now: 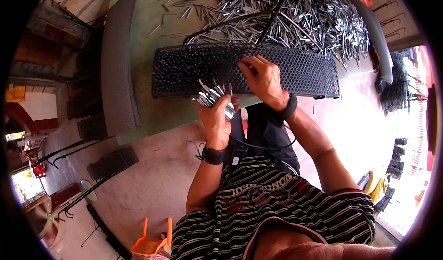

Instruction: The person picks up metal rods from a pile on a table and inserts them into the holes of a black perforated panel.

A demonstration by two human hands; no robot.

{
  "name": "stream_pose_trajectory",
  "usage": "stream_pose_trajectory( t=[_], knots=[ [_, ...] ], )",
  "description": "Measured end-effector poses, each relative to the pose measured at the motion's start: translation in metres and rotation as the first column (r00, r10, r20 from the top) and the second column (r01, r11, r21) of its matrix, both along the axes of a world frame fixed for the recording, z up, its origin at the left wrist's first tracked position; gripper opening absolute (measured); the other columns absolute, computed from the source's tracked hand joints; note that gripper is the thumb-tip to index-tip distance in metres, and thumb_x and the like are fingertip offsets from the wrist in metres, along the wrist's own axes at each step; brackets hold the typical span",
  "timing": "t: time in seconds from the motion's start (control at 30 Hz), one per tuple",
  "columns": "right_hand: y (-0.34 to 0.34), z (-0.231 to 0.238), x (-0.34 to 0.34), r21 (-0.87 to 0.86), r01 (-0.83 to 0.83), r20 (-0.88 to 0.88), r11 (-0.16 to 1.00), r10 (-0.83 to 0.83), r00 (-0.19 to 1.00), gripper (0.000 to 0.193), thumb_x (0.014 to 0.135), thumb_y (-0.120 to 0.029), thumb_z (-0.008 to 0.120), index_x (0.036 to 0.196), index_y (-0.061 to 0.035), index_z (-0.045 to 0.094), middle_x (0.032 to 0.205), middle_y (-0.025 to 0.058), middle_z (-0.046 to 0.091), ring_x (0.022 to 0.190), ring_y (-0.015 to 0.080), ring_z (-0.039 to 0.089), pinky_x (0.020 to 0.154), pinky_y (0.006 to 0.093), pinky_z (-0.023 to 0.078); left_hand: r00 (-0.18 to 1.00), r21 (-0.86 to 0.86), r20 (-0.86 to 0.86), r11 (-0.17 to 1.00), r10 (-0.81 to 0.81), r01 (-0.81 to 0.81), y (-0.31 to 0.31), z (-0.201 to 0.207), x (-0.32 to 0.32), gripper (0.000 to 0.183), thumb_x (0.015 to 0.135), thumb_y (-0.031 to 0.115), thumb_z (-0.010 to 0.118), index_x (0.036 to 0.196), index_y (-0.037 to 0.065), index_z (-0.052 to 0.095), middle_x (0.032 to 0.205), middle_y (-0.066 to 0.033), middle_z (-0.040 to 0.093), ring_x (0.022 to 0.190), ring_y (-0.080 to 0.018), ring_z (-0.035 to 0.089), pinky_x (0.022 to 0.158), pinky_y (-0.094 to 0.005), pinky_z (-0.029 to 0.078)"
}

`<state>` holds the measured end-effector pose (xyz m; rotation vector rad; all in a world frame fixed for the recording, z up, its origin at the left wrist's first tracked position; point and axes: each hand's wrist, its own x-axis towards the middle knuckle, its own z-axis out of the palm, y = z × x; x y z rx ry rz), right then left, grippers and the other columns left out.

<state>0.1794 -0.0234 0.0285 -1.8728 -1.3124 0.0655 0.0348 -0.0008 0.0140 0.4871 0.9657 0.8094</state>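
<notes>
A long black perforated rack (pixel 302 73) lies across the table edge in front of me. Many small metal pieces stand in the holes of its left part, while the holes at its right show bare. My left hand (pixel 216 121) is closed around a bundle of thin shiny metal strips (pixel 211 96), just below the rack's near edge. Over the middle of the rack, my right hand (pixel 265 78) is bent, thumb and fingertips pinched together close to the holes. Whatever its fingertips hold is too small and dark to make out.
A big heap of loose metal strips (pixel 323 18) covers the far right of the green table (pixel 152 27). Black rods (pixel 272 18) rise beyond the rack. A grey perforated panel (pixel 119 66) lies along the left edge. An orange stool (pixel 148 245) stands on the floor, lower left.
</notes>
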Motion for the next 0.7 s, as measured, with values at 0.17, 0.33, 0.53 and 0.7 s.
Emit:
stream_pose_trajectory(
  t=[0.17, 0.33, 0.53, 0.7],
  knots=[
    [-0.013, 0.004, -0.006, -0.076, -0.221, -0.539, 0.972, 0.146, 0.829, 0.010, 0.078, -0.006, 0.062, 0.084, 0.0025, 0.063, 0.067, 0.0095, 0.064, 0.057, 0.0144, 0.063, 0.050, 0.0253, 0.048, 1.000, 0.033, 0.001, 0.999, -0.023, 0.023, -0.004, -0.002, 0.003, 0.016, 0.075, -0.004, 0.063, 0.090, -0.002, 0.060, 0.078, -0.0097, 0.064, 0.064, -0.0242, 0.064, 0.050, -0.0347, 0.053],
    [-0.001, 0.005, -0.008, 0.137, 0.050, -0.540, 0.989, 0.032, 0.841, 0.011, 0.082, -0.002, 0.059, 0.092, 0.0011, 0.056, 0.070, 0.0107, 0.065, 0.063, 0.0137, 0.066, 0.053, 0.0244, 0.050, 1.000, 0.028, -0.022, 1.000, -0.012, 0.012, -0.001, 0.000, 0.000, 0.015, 0.075, -0.004, 0.063, 0.089, -0.001, 0.059, 0.077, -0.0100, 0.063, 0.063, -0.0230, 0.064, 0.050, -0.0340, 0.053],
    [0.011, -0.014, -0.007, 0.202, 0.050, -0.413, 0.978, 0.039, 0.910, 0.012, 0.084, -0.001, 0.057, 0.094, -0.0010, 0.051, 0.075, 0.0123, 0.065, 0.068, 0.0178, 0.067, 0.055, 0.0263, 0.050, 0.999, 0.015, -0.048, 1.000, -0.013, 0.014, 0.001, -0.003, -0.003, 0.016, 0.074, -0.006, 0.063, 0.089, -0.001, 0.058, 0.074, -0.0086, 0.061, 0.059, -0.0209, 0.061, 0.048, -0.0334, 0.052],
    [0.013, -0.020, -0.002, 0.132, -0.050, -0.124, 0.990, 0.066, 0.990, 0.010, 0.080, -0.004, 0.060, 0.088, -0.0019, 0.055, 0.072, 0.0120, 0.061, 0.062, 0.0270, 0.063, 0.052, 0.0317, 0.049, 1.000, 0.008, -0.009, 1.000, 0.002, -0.002, 0.002, -0.001, -0.005, 0.019, 0.074, -0.006, 0.063, 0.091, -0.001, 0.058, 0.077, -0.0092, 0.061, 0.058, -0.0206, 0.061, 0.047, -0.0333, 0.051]
  ],
)
